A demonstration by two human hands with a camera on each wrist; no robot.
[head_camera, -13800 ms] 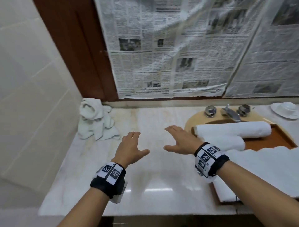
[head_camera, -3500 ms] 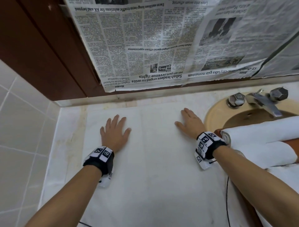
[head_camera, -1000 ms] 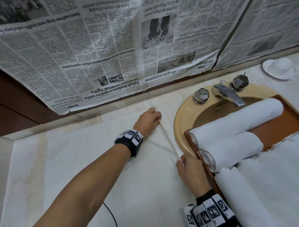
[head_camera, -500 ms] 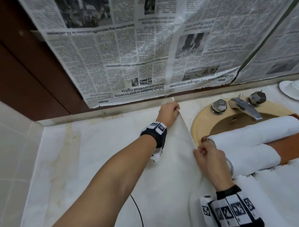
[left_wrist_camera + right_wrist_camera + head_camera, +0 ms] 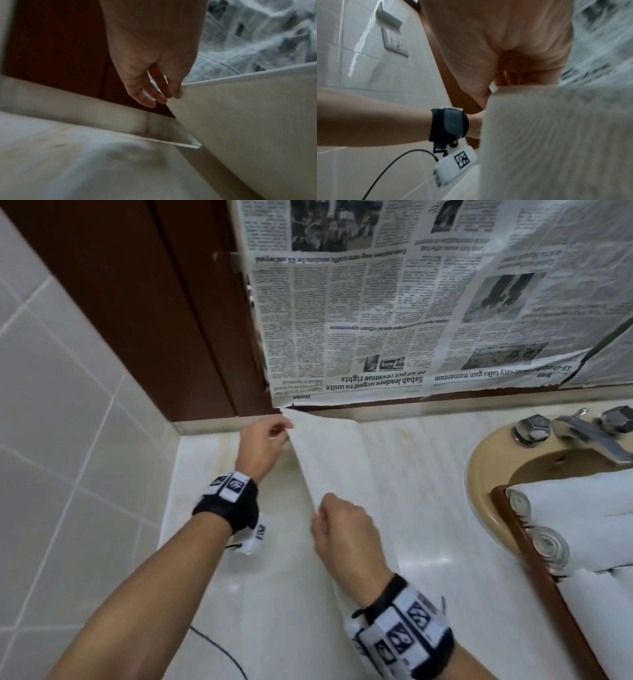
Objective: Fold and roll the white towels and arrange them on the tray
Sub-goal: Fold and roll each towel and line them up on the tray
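Note:
A white towel (image 5: 346, 460) lies on the marble counter with its right edge lifted and carried over to the left. My left hand (image 5: 263, 440) pinches the far corner of that edge near the back wall; in the left wrist view the left hand (image 5: 173, 93) holds the towel (image 5: 248, 115) between thumb and fingers. My right hand (image 5: 339, 522) pinches the near corner, and the right wrist view shows the towel (image 5: 556, 135) hanging under the right hand (image 5: 494, 86). Rolled white towels (image 5: 579, 508) lie on the wooden tray (image 5: 534, 553) at the right.
The tray sits over a beige sink (image 5: 486, 460) with a chrome tap (image 5: 589, 436). Newspaper (image 5: 411, 302) covers the wall behind. A tiled wall (image 5: 61, 405) closes the left side. A black cable (image 5: 219, 652) trails from my left wrist.
Both hands have carried the towel's right edge up and over to the left. The flat-spread towel from a few seconds ago is now partly folded over.

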